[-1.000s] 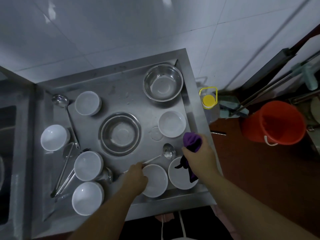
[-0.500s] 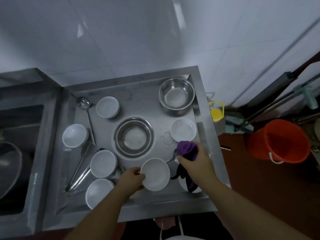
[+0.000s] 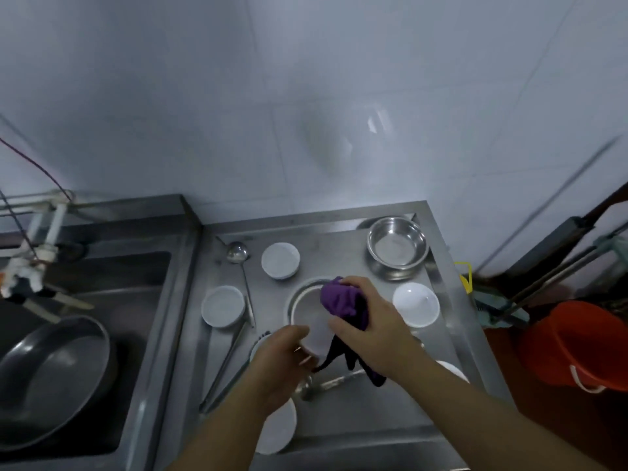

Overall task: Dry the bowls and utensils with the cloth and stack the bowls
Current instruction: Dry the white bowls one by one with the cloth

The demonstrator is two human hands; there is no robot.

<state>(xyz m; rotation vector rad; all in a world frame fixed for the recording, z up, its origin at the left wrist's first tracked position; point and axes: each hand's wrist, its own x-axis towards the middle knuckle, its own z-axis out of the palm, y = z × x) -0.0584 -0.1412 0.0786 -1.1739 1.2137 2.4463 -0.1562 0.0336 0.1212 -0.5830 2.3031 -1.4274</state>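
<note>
My left hand (image 3: 283, 356) grips a small white bowl (image 3: 317, 336), lifted above the steel counter (image 3: 343, 413). My right hand (image 3: 368, 329) holds a purple cloth (image 3: 339, 299) and presses it against that bowl. The bowl is mostly hidden between hands and cloth. Other white bowls stand at the back (image 3: 280, 260), left (image 3: 222, 305), right (image 3: 416, 304), front (image 3: 278, 431) and far right (image 3: 453, 370). A steel bowl (image 3: 397, 246) sits at the back right; another (image 3: 302, 300) lies partly under my hands. Ladles (image 3: 238, 253) (image 3: 326, 385) and tongs (image 3: 224, 372) lie on the counter.
A sink (image 3: 85, 277) on the left holds a dark pan (image 3: 51, 379), with a tap (image 3: 37, 239) above. A tiled wall (image 3: 306, 96) stands behind. An orange bucket (image 3: 577, 348) and mop handles (image 3: 550, 280) are on the floor at the right.
My left hand lifted the white bowl off the counter and my right hand brought the purple cloth onto it. The camera tilted up, showing more wall and the sink.
</note>
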